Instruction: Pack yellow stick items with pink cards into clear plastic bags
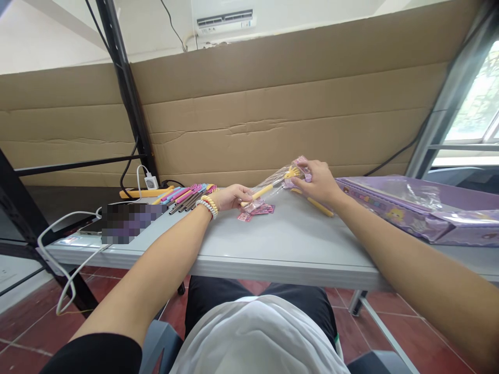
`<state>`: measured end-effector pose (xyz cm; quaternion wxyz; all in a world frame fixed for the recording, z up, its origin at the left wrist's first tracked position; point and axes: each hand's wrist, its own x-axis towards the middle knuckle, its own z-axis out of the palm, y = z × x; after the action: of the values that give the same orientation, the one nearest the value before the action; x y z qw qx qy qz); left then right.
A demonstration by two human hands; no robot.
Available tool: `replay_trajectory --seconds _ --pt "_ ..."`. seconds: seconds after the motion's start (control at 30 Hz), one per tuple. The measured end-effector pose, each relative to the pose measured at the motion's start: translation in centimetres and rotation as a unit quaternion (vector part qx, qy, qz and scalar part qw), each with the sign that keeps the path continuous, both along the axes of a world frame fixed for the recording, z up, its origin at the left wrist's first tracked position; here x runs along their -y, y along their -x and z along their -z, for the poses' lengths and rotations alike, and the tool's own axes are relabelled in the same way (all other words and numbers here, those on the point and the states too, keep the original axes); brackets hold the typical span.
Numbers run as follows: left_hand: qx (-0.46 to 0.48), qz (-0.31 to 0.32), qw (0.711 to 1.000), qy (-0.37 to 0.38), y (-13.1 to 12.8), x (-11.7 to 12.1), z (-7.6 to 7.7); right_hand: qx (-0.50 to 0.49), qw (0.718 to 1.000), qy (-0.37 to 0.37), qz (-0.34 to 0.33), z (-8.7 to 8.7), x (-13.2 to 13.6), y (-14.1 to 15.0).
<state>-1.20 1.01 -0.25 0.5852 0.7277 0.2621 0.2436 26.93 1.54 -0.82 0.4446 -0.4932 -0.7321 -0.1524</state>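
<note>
Centre of frame: both hands work one item above the grey surface (296, 244). The left hand (233, 197) has its grip closed on the lower end of a yellow-handled brush (262, 191), which sits partly inside a clear plastic sleeve (273, 182). The right hand (317, 182) is closed around the upper end of that sleeve, at the head of the brush, where a pink printed card (302, 162) shows. The item runs on a slant from the left hand up to the right, held just clear of the surface.

Step in hand, as judged: the brush is being seated in or drawn from its sleeve; the view is too small and distant to tell which.

Directly below the left hand lie several pink labels (257, 212), loose on the surface. A second yellow stick (317, 205) lies under the right wrist. At middle left, a row of coloured brushes (187, 197) lies side by side near a white charger (150, 182). At right, a purple packaged box (409, 208) rests on the surface.

The next move calls for a steady hold at the handle while the other hand slides the sleeve along the shaft without tearing the film.
</note>
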Motion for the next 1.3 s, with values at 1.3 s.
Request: replay_trajectory --seconds 1.3 --pt "0.101 -0.11 0.987 -0.057 -2.5 0.9 0.6 0.053 0.97 0.204 -0.118 0.3 2.0 3.7"
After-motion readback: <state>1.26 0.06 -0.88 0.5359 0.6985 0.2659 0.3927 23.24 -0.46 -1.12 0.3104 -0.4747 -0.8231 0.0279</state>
